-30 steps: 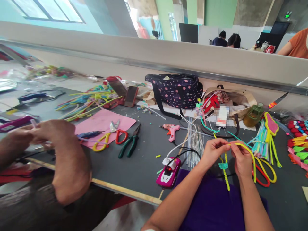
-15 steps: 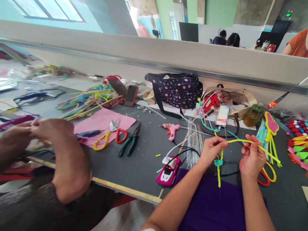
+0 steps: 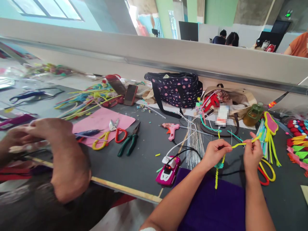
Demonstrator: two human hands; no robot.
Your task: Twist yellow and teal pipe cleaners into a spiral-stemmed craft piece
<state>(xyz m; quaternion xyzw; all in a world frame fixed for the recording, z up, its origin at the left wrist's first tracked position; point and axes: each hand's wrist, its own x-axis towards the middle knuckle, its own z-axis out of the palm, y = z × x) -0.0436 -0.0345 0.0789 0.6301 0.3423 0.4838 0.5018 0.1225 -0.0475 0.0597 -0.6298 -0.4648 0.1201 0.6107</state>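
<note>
A yellow pipe cleaner (image 3: 238, 145) runs between my two hands. My left hand (image 3: 217, 153) pinches one end of it between thumb and fingers. The stretch nearer its other end is gripped by my right hand (image 3: 252, 155), with the tip rising past the fingers. Below my left hand hangs a twisted yellow pipe-cleaner stem (image 3: 216, 179) with a teal tuft (image 3: 219, 165) around it; how the left hand holds it is partly hidden. A purple cloth (image 3: 214, 208) lies under my forearms. Scissors with red and yellow handles (image 3: 270, 170) lie beside my right wrist.
A pink glue gun (image 3: 171, 128), a magenta car-shaped power socket (image 3: 168, 171) and wire stems (image 3: 194, 147) lie to the left. Green pliers (image 3: 130, 142) are farther left, near a co-worker's arm (image 3: 68, 160). Bags (image 3: 175, 89) and a bottle (image 3: 253, 114) stand behind.
My right hand has moved slightly left and closed further around the yellow pipe cleaner, whose free end now bends upward. My left hand has shifted slightly right and down; the hanging stem tilts.
</note>
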